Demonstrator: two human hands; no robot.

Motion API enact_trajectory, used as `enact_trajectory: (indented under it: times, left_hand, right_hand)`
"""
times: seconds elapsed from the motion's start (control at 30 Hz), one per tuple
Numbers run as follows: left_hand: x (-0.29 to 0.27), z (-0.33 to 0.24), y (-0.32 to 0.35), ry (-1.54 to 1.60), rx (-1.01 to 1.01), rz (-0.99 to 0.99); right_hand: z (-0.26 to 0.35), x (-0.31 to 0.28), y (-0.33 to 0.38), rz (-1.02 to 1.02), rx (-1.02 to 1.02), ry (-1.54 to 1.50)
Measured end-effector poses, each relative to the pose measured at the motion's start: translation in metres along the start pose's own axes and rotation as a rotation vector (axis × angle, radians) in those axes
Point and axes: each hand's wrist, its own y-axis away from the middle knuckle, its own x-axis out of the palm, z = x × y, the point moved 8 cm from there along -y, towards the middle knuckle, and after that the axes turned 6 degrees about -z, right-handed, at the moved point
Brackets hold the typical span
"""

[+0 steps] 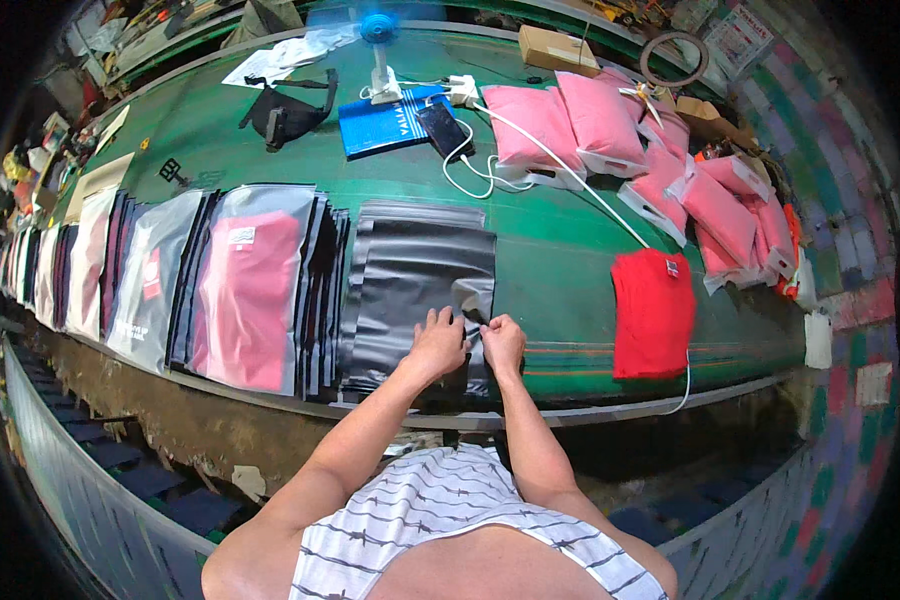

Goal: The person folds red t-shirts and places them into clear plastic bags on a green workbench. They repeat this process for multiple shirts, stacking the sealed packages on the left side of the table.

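A stack of flat black plastic bags [410, 265] lies in front of me at the near edge of the green table. My left hand [440, 343] rests on the top bag with its fingers spread. Just beside it, my right hand [503, 345] is closed in a pinch on the bag's right edge, where the film is creased and slightly lifted. To the left stands a row of frosted bags, the nearest one holding a folded pink garment [245, 300]. A folded red garment [654, 315] lies apart to the right of my right hand.
Pink filled bags [720, 215] are heaped at the far right. A phone [443, 130] with a white cable lies on a blue box [375, 122], near a small blue fan [379, 30]. Farther back are a black pouch [285, 115] and a cardboard box [558, 48].
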Motion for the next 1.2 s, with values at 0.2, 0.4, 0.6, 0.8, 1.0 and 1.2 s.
enact_trajectory:
  times: [0.2, 0.4, 0.6, 0.8, 1.0, 1.2]
  left_hand:
    - [-0.001, -0.030, -0.010, 0.045, 0.101, -0.047]
    - [0.022, -0.080, -0.026, 0.036, 0.147, -0.076]
    - [0.074, -0.137, -0.044, 0.042, 0.157, -0.111]
    - [0.091, -0.207, -0.054, 0.026, 0.118, -0.198]
    - [0.097, -0.299, -0.072, 0.256, 0.254, -0.217]
    - [0.126, -0.323, -0.079, 0.174, 0.173, -0.091]
  right_hand:
    - [-0.035, -0.061, -0.040, -0.167, 0.047, 0.008]
    - [-0.079, -0.138, -0.089, -0.228, 0.070, 0.081]
    - [-0.113, -0.175, -0.123, -0.190, -0.022, 0.093]
    - [-0.098, -0.206, -0.099, -0.154, -0.483, -0.200]
    - [-0.139, -0.288, -0.079, -0.156, -0.716, -0.138]
    - [-0.184, -0.335, -0.069, -0.107, -0.858, -0.045]
